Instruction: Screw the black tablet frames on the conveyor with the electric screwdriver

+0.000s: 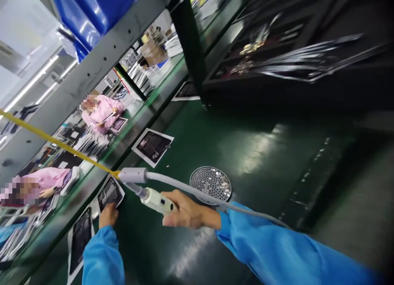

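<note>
Two hands noted: my right fingers [181, 207] closed firmly round a white electric screwdriver [155, 201] held over the green desk [277, 174], a steady grip suiting it; my left fingers [107, 215] at the edge of a dark panel [110, 193], near a round screw tray [211, 184].

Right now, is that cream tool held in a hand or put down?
Held: the right hand wraps around the cream tool.

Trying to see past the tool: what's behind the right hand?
A round perforated metal disc lies on the green bench mat behind the right hand; the hand and grey cable cover its lower edge.
</note>
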The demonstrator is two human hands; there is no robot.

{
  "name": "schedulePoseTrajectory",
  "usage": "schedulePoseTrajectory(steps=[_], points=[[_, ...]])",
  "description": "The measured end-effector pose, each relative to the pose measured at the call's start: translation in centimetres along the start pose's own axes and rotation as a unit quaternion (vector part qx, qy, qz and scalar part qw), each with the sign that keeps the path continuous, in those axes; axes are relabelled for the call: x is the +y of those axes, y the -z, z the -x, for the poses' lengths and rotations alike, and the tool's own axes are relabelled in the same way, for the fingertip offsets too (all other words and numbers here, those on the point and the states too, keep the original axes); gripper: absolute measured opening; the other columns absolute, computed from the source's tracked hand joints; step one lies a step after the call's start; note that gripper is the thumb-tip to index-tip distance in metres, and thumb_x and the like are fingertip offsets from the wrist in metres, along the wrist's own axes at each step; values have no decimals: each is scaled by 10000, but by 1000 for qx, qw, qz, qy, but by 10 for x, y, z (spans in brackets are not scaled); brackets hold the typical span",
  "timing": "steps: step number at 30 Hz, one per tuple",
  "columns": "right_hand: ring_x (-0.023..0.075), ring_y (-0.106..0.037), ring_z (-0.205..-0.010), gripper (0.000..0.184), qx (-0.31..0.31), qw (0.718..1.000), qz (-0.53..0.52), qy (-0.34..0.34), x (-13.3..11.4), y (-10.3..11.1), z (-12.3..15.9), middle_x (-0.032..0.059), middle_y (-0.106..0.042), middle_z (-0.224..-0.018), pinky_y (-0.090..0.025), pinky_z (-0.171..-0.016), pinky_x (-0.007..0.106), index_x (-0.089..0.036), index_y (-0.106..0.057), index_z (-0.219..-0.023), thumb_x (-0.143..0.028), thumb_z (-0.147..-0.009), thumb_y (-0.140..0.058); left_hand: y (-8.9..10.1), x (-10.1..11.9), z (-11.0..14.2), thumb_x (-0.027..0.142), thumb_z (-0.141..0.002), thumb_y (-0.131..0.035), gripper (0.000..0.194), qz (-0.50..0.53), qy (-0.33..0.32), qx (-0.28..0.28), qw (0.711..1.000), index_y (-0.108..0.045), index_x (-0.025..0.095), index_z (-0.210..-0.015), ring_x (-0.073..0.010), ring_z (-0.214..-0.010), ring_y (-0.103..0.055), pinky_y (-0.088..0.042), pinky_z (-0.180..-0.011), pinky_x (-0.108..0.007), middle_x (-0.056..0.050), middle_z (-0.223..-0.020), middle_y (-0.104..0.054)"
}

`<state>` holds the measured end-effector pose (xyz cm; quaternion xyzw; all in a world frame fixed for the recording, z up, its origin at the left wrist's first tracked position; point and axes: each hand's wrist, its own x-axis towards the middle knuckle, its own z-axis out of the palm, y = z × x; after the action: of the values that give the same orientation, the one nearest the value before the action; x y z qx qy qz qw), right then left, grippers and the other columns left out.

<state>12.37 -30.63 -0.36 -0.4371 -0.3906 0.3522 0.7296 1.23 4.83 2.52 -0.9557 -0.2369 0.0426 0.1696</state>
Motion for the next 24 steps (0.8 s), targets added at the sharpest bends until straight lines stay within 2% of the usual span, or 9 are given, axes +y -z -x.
schedulePoseTrajectory(steps=[2, 5, 9, 12, 16, 17, 19, 21, 24], points=[[40, -344, -533, 526, 15, 999, 24, -15, -3, -1, 1, -78, -405, -601, -284, -472, 177, -173, -446, -717, -537, -559, -791, -6, 8, 4, 107, -777, -513, 222, 19, -12, 27, 999, -664, 166, -929, -197, -857, -672, -533, -801, -303, -65, -916, -683], [40, -345, -540, 467, 53, 997, 47, -36, -7, -4, 0, -83, -396, -587, -287, -492, 180, -173, -433, -687, -459, -598, -792, -12, 37, 21, 186, -777, -500, 247, 84, -56, 87, 991, -660, 156, -962, -208, -857, -671, -537, -807, -320, -82, -940, -685], [54, -415, -529, 359, 48, 997, 62, -20, -12, -2, -1, -66, -480, -569, -338, -500, 190, -158, -511, -702, -416, -654, -755, -9, 94, 58, 222, -817, -456, 248, 175, -155, 195, 952, -657, 160, -947, -199, -802, -662, -548, -749, -317, -73, -879, -676], [63, -458, -571, 305, 42, 994, 96, 21, -15, 3, 0, -49, -524, -603, -399, -547, 197, -135, -582, -711, -373, -637, -759, 1, 139, 91, 181, -851, -435, 251, 188, -206, 224, 934, -655, 155, -969, -191, -800, -650, -549, -729, -306, -71, -874, -663], [114, -594, -650, 333, 76, 995, 57, 6, -22, 11, 1, 25, -661, -742, -506, -647, 267, -110, -646, -819, -338, -609, -765, 11, 191, 130, 128, -863, -427, 266, 201, -235, 237, 921, -656, 132, -998, -189, -792, -637, -546, -699, -296, -93, -893, -662], [120, -608, -628, 337, 86, 995, 40, -4, -25, 13, 2, 40, -674, -743, -519, -641, 281, -103, -641, -804, -334, -596, -770, 11, 202, 137, 127, -867, -428, 262, 205, -240, 234, 920, -660, 131, -990, -193, -793, -635, -545, -693, -300, -97, -890, -664], [109, -581, -504, 339, 97, 995, 29, -23, -32, 19, 4, 35, -663, -661, -504, -534, 270, -105, -611, -753, -343, -582, -780, 10, 219, 149, 159, -889, -450, 236, 223, -245, 219, 918, -673, 137, -962, -198, -788, -633, -545, -690, -308, -96, -880, -669], [82, -513, -429, 348, 112, 992, 62, -11, -39, 28, 6, -21, -600, -542, -450, -455, 235, -115, -604, -760, -329, -570, -802, 7, 227, 157, 244, -911, -500, 212, 258, -232, 195, 917, -685, 148, -951, -192, -793, -635, -547, -707, -308, -89, -887, -676], [72, -474, -412, 426, 120, 983, 134, -21, -47, 45, 12, -67, -522, -456, -391, -403, 210, -126, -613, -765, -289, -464, -866, 5, 226, 163, 330, -918, -539, 233, 311, -185, 147, 921, -694, 171, -986, -182, -851, -639, -542, -765, -298, -77, -939, -684]])
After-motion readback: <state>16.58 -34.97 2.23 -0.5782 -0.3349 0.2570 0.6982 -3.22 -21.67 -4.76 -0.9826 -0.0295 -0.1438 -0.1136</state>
